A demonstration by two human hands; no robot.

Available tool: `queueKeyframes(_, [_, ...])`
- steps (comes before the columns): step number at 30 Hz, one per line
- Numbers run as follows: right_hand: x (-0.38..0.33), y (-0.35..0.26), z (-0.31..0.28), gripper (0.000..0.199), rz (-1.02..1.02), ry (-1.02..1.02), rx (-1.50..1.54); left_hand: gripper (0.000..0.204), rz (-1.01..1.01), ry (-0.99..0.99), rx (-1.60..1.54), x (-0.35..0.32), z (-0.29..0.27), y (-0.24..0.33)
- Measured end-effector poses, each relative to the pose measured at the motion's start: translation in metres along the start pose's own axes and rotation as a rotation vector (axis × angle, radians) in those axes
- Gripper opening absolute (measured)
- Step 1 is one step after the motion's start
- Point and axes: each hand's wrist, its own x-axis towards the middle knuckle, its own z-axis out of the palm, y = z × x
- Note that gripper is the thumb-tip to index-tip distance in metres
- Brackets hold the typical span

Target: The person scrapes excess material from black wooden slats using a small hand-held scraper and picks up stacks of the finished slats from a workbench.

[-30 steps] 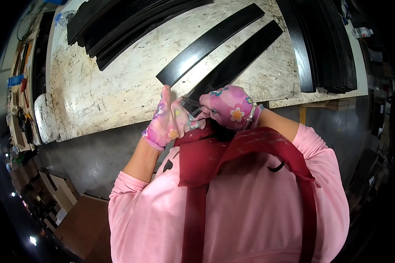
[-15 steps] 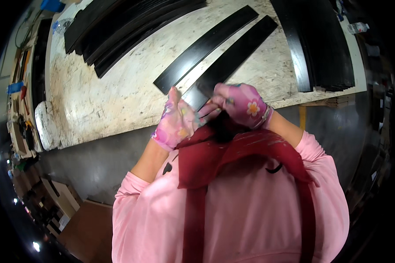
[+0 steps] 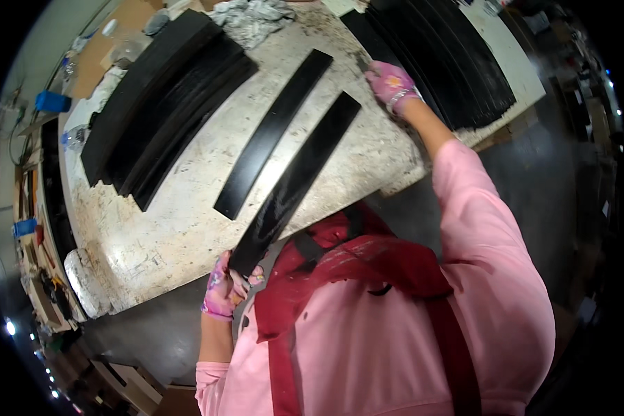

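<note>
My left hand (image 3: 223, 291), in a flowered pink glove, is closed round the near end of a long black board (image 3: 295, 173). The board slants away across the table, its near end past the front edge. Beside it, on the left, lies a second black board (image 3: 274, 132), apart from the first. My right hand (image 3: 393, 84), gloved the same way, is stretched out to the far right with its fingers curled, beside the right-hand stack of black boards (image 3: 444, 66). Whatever is in those fingers is too small or hidden to make out.
A larger pile of black boards (image 3: 166, 104) covers the left of the scuffed white table (image 3: 166, 256). Crumpled cloth (image 3: 253, 19) lies at the back. A blue container (image 3: 53, 102) stands by the far left, and a wrapped bundle (image 3: 87, 281) sits at the near left corner.
My hands, close together at the near end of the board before, are now apart. The right has reached toward the right stack; the left grips the board's near end. The view has shifted.
</note>
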Motion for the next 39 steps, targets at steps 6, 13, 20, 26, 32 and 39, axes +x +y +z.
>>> queueKeyframes(6, [-0.051, -0.026, -0.018, 0.026, 0.156, -0.434, 0.679, 0.071, 0.069, -0.056, 0.627, -0.025, 0.002, 0.022])
queueKeyframes(13, [-0.058, -0.043, -0.023, 0.015, 0.287, -0.490, 1.437, 0.051, 0.686, 0.158, 1.757, -0.051, 0.028, 0.063])
queueKeyframes(20, [0.053, -0.159, 0.012, 0.018, -0.114, -0.473, 1.710, 0.072, 1.300, 0.636, 1.936, -0.024, 0.019, 0.186])
queueKeyframes(26, [0.075, -0.211, 0.038, 0.005, 0.126, -0.216, 1.626, 0.053, 1.486, 1.000, 2.104, 0.006, 0.012, 0.217])
queueKeyframes(32, [-0.029, -0.171, 0.022, 0.017, -0.207, -0.281, 0.746, 0.067, 1.171, 0.672, 1.977, 0.025, 0.029, 0.093])
queueKeyframes(39, [-0.094, -0.195, 0.068, 0.015, -0.738, -0.394, -0.180, 0.060, 1.048, 0.701, 1.899, 0.060, 0.013, 0.049])
